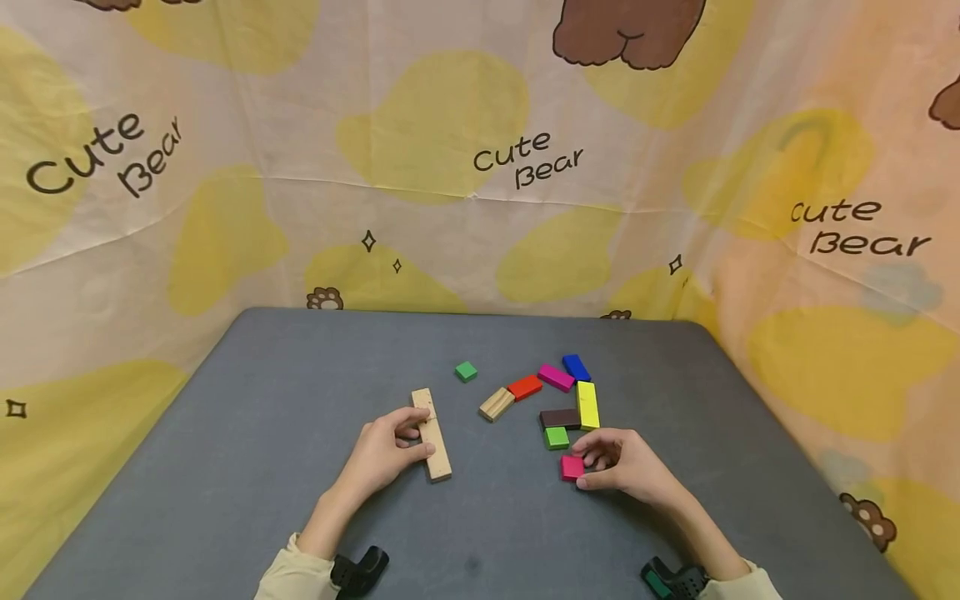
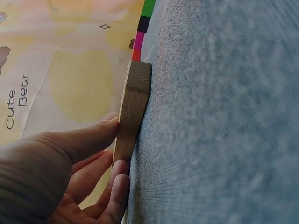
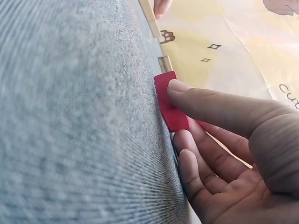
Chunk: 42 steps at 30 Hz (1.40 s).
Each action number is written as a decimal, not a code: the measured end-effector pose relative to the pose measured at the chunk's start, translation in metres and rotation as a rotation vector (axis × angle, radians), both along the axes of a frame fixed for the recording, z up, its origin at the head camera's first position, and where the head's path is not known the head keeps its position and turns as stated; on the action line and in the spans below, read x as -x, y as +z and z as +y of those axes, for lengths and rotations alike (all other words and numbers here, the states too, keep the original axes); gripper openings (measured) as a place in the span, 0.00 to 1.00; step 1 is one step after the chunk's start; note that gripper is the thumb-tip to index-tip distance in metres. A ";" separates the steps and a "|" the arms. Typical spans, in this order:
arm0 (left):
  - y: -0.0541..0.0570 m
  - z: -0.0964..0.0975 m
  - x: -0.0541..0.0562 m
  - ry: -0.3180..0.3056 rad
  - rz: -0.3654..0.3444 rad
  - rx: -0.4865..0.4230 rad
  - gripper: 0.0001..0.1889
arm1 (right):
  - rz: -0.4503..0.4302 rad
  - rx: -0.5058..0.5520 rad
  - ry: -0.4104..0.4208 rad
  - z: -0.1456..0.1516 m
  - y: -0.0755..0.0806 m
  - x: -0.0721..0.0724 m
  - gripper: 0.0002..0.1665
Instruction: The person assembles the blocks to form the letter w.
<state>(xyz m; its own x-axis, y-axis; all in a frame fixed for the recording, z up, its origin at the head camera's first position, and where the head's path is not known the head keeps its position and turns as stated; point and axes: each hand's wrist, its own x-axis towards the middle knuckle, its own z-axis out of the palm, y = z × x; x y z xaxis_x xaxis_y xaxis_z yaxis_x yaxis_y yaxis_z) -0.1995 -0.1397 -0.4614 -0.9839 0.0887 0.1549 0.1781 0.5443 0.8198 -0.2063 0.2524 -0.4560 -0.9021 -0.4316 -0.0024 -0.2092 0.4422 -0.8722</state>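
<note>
My left hand [image 1: 382,450] holds the left side of two plain wooden blocks [image 1: 439,458] lying end to end in a strip. Its index fingertip lies over them near the seam, its thumb nearer me; the left wrist view shows that thumb at the upper edge of the wood [image 2: 133,105]. With thumb and fingers, my right hand [image 1: 626,464] pinches a small pinkish-red block [image 1: 572,468], low at the table surface. In the right wrist view the thumb presses one face of this red block [image 3: 172,109]. Just beyond it sits a green block [image 1: 556,437] against a dark brown one [image 1: 559,419].
A curved row joins a yellow block [image 1: 588,406], a blue block [image 1: 577,367], a magenta block [image 1: 557,377], a red block [image 1: 525,387] and a striped wooden block [image 1: 497,405]. Another green block [image 1: 466,372] lies apart. A printed cloth [image 1: 420,225] hangs behind the grey table [image 1: 300,375].
</note>
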 end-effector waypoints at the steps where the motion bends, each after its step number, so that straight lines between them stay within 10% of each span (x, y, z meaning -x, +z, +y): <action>1: 0.000 0.001 0.000 -0.003 0.002 0.001 0.26 | -0.003 -0.003 -0.004 0.001 0.000 0.000 0.24; 28: 0.001 0.001 0.000 -0.004 -0.006 0.014 0.25 | -0.015 0.005 -0.043 -0.019 0.009 -0.004 0.24; 42: 0.001 -0.001 0.000 0.001 0.004 0.004 0.26 | -0.063 0.143 0.006 -0.098 0.012 -0.017 0.25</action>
